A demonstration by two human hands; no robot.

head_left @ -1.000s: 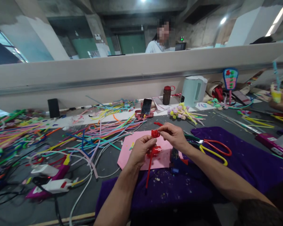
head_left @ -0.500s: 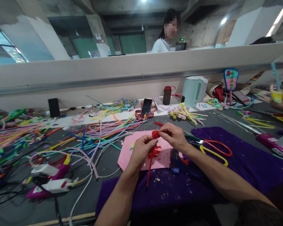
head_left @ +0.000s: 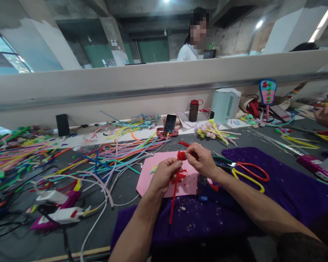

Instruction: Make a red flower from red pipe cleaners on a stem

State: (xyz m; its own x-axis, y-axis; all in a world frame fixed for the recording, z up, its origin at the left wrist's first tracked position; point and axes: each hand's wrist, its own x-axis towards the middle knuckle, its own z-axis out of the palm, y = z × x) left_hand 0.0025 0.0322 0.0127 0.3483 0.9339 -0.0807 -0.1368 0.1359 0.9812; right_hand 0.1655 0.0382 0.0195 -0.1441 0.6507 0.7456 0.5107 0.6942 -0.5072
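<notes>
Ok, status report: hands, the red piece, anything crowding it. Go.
Left hand gripping red pipe cleaner stem. Right hand pinching the red coiled head. Scissors and glue gun close beside right wrist, not touching the work.

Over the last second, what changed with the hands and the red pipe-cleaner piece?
The right hand shifted slightly along the red pipe-cleaner flower; the left hand kept gripping its stem. At far right, a co-worker's hand moved rightward. The scissors and pink sheet stayed put.
</notes>
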